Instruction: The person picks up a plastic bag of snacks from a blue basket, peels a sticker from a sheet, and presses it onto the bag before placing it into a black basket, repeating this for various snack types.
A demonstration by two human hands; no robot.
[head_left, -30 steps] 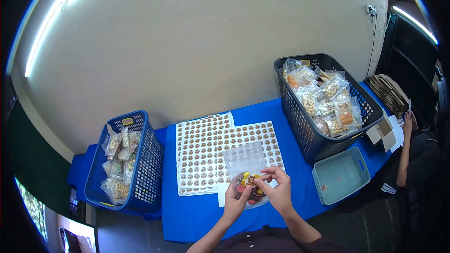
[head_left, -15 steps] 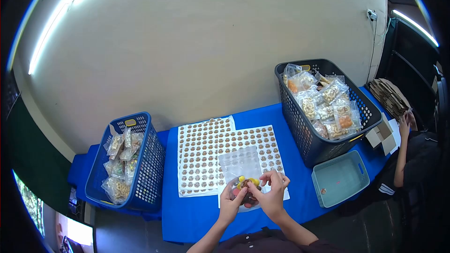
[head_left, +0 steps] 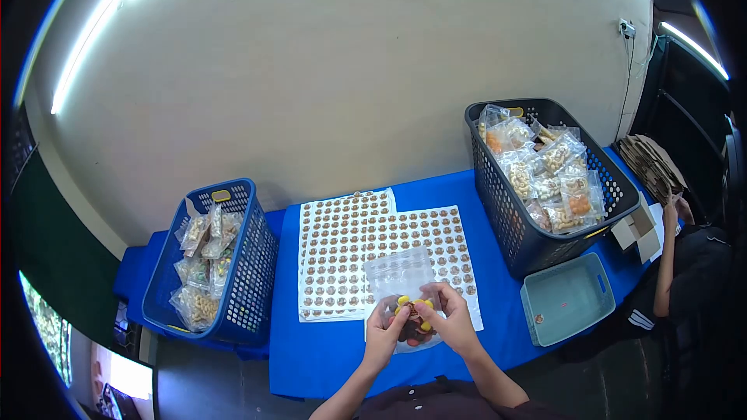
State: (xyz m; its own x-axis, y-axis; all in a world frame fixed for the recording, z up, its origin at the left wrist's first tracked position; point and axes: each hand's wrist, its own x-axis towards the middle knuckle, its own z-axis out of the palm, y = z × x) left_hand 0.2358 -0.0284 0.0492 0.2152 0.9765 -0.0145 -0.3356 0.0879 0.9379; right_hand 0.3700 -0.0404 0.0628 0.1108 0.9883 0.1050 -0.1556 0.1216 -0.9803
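Note:
A clear zip bag [head_left: 398, 268] with yellow, red and dark brown round pieces in its lower part lies over the sticker sheets near the front of the table. My left hand [head_left: 381, 340] grips the bag's left side, thumb on its front. From the right, my right hand [head_left: 456, 325] holds the other side, its thumb also pressed on the front. Between the thumbs shows a small brown patch, too small to make out. Under the bag are a front sheet of round brown stickers [head_left: 440, 237] and another sticker sheet [head_left: 331, 253] to its left.
On the left stands a blue basket [head_left: 253, 280] of filled snack bags. A dark basket [head_left: 506, 214] heaped with snack bags is at the right, behind a grey-green tray [head_left: 572, 315] holding a loose sticker. Another person's arm [head_left: 665, 272] reaches beside a cardboard box [head_left: 638, 233].
My right hand has lowered from above the bag to its right side, and its fingers now wrap the edge. Both thumbs have moved apart on the front. The view has shifted slightly.

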